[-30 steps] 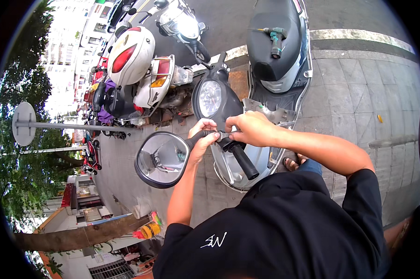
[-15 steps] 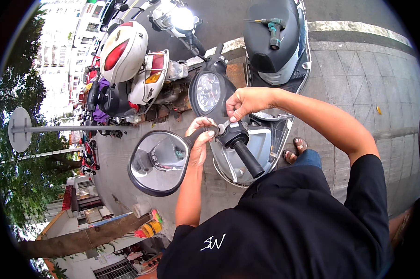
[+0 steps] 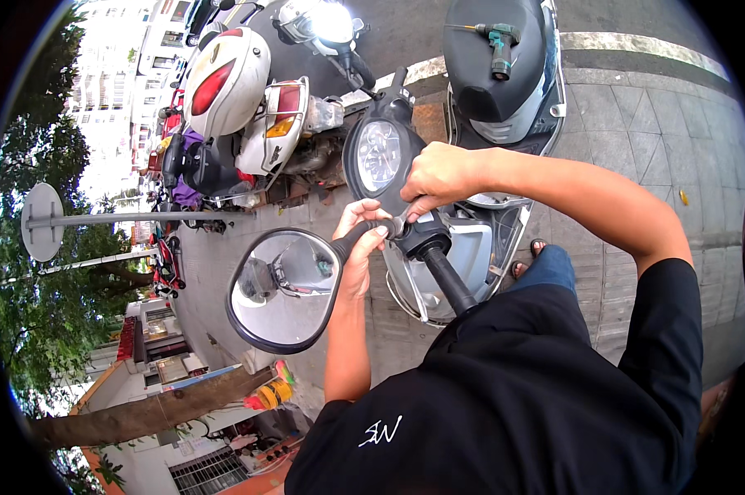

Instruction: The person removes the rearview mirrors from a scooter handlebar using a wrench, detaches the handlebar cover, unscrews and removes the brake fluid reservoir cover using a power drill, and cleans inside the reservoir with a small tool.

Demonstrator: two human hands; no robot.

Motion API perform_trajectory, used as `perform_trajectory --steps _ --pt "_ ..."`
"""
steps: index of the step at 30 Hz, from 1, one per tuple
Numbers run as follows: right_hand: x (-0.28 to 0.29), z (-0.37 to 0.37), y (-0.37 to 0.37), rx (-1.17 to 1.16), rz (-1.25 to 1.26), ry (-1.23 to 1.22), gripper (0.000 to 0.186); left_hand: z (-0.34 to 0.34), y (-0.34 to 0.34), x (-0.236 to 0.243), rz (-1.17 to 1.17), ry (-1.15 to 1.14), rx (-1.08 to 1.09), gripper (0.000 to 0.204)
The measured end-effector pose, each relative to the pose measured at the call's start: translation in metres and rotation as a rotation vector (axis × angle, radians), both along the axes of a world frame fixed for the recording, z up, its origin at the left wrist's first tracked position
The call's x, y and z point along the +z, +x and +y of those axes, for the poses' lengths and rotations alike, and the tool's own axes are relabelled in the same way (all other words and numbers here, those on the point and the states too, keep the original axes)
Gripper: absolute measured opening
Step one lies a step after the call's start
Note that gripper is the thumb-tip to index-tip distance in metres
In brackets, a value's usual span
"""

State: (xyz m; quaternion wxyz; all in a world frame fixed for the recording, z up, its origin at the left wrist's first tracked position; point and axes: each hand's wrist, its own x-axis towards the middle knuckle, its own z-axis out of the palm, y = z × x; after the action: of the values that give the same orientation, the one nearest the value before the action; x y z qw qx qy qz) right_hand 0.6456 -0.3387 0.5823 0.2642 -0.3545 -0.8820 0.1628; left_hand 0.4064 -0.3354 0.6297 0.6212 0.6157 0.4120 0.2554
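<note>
A scooter's rear-view mirror [image 3: 286, 289], with a black rim, stands out to the left of the handlebar. My left hand [image 3: 358, 247] is closed around the lower end of its stem, thumb on the near side. Just right of it my right hand [image 3: 443, 175] pinches a small metal wrench [image 3: 400, 224] at the stem's base. Fingers hide most of the wrench. Below the two hands runs the black handlebar grip [image 3: 450, 279]. Beyond them is the round speedometer [image 3: 378, 157] on the scooter's dark front cover.
A green and black cordless drill [image 3: 501, 51] lies on the black seat [image 3: 480, 91] of a scooter farther off. Parked white scooters [image 3: 278, 132] stand at the upper left. A sign pole [image 3: 133, 218] crosses the left side, above a tree trunk [image 3: 154, 412]. Grey paving [image 3: 628, 165] lies at right.
The whole view has shifted slightly. My right hand has come in closer to the stem's base, and less of the wrench shows. My left hand keeps its hold on the mirror stem.
</note>
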Motion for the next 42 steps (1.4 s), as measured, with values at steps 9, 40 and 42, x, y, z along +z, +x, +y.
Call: perform_trajectory --steps 9,40,42 --pt "0.008 0.019 -0.006 0.172 -0.064 0.14 0.041 -0.007 0.007 0.004 0.149 0.193 0.12 0.047" --pt "0.005 0.04 -0.011 0.206 -0.483 0.525 0.015 -0.131 0.069 -0.071 -1.085 -0.822 0.46 0.024" --pt "0.004 0.041 -0.016 0.225 -0.478 0.537 0.015 -0.13 0.065 -0.072 -1.058 -0.827 0.504 0.023"
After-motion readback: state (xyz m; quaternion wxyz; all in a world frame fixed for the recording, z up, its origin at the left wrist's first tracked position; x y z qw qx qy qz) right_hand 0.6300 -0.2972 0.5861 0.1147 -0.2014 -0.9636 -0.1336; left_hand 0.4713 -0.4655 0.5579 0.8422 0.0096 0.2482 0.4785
